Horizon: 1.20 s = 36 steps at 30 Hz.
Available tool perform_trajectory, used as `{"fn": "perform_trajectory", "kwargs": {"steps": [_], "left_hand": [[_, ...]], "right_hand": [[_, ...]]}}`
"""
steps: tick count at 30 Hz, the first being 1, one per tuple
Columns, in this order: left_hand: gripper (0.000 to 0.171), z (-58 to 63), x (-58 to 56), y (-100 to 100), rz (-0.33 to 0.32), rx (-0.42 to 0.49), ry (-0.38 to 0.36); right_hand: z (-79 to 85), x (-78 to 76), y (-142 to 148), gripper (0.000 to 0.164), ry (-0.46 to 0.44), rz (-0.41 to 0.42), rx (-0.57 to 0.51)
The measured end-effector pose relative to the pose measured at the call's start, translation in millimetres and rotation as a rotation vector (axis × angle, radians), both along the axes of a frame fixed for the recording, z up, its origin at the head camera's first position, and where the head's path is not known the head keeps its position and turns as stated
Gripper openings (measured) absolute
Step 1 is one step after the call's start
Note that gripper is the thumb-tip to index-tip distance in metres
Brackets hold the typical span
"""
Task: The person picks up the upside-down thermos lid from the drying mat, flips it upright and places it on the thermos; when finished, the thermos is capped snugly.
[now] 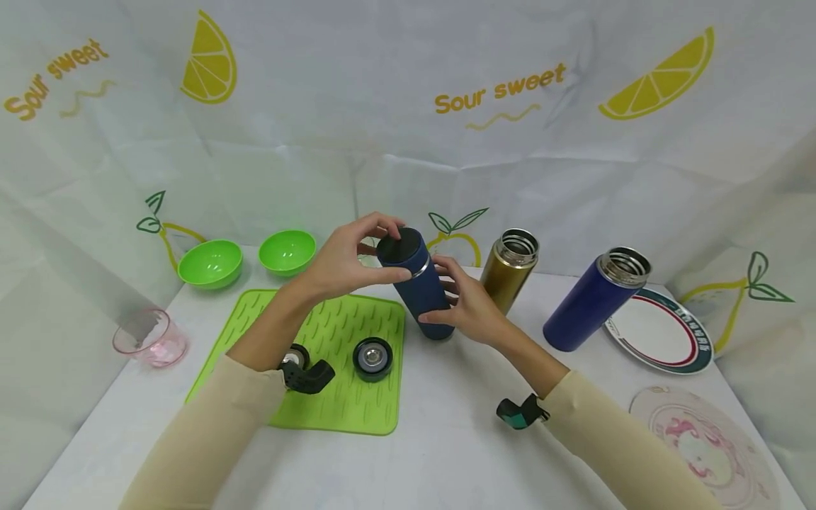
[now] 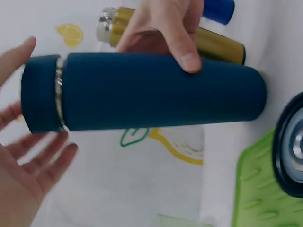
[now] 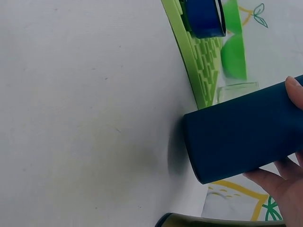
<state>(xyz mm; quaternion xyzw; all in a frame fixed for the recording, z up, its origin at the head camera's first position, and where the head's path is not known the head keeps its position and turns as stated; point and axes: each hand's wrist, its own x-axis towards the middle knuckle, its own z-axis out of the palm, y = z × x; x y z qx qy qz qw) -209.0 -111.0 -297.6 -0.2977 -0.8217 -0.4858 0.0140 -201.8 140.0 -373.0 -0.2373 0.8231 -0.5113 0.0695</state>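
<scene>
A dark blue thermos flask with a dark lid and a silver ring below it is between both hands. My left hand holds the lid from the left, its thumb on the near side and fingers over the top and far side. My right hand grips the flask's body from the right, thumb in front. In the right wrist view the base is close to the table; I cannot tell whether it touches. One loose lid lies inside up on a green mat. Another lid is partly hidden behind my left wrist.
An uncovered gold flask and an uncovered blue flask stand to the right. A rimmed plate and a pink-patterned mat lie beyond. Two green bowls are at the back left, with a pink glass nearer.
</scene>
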Motion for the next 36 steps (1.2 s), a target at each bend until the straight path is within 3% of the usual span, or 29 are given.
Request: {"fn": "perform_trajectory", "kwargs": {"steps": [4, 8, 12, 16, 20, 22, 26, 28, 31, 33, 36], "left_hand": [[0.047, 21.4, 0.7, 3, 0.067, -0.183, 0.053], [0.054, 33.5, -2.5, 3, 0.066, -0.28, 0.054], [0.063, 37.4, -3.9, -3, -0.024, -0.256, 0.003], [0.062, 42.0, -3.6, -10, -0.146, -0.212, -0.059], [0.063, 47.0, -0.4, -12, -0.211, -0.273, -0.061], [0.064, 48.0, 2.7, -10, -0.178, -0.34, -0.024], [0.067, 48.4, 10.7, 0, -0.004, -0.509, 0.083], [0.068, 48.7, 13.2, 4, 0.046, -0.549, 0.115], [0.058, 50.1, 13.7, 3, -0.028, -0.516, 0.144], [0.065, 51.5, 13.5, 2, -0.095, -0.498, 0.141], [0.064, 52.7, 14.8, 2, -0.05, -0.534, 0.137]], "right_hand": [[-0.4, -1.3, -1, 0.092, 0.018, 0.014, 0.017], [0.4, -1.2, -1, 0.091, 0.01, 0.017, 0.03], [1.1, -0.9, -2, 0.091, 0.007, 0.033, 0.035], [2.8, -0.6, -3, 0.092, 0.011, 0.044, 0.042], [3.1, -0.4, -3, 0.092, 0.016, 0.044, 0.047], [2.4, -0.3, -2, 0.092, 0.022, 0.045, 0.049], [1.4, -0.3, -1, 0.093, 0.02, 0.05, 0.052], [1.1, -0.6, -1, 0.092, 0.017, 0.053, 0.051], [0.9, -0.9, -1, 0.092, 0.006, 0.054, 0.052], [0.7, -0.9, -1, 0.093, 0.006, 0.051, 0.052], [0.6, -0.7, -2, 0.093, 0.011, 0.054, 0.05]]}}
